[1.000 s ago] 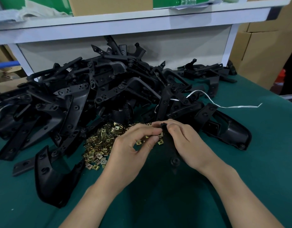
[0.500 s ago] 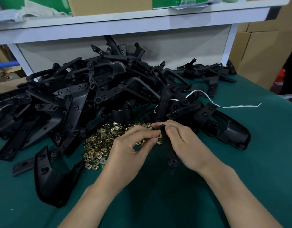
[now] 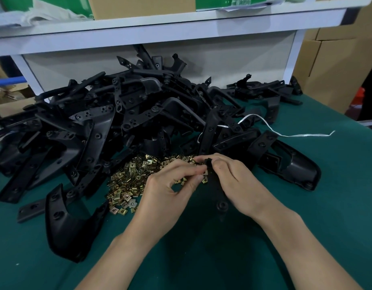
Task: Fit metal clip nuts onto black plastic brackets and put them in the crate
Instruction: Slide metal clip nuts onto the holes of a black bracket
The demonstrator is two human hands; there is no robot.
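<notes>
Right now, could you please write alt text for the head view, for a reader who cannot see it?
Two hands work a black bracket over a green table: the right hand grips its top end while the left hand pinches a clip nut against it. Behind lie loose clip nuts and a heap of brackets.

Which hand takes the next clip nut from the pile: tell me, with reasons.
Left. The left hand lies right beside the clip nut pile, while the right hand grips the bracket on the far side.
</notes>
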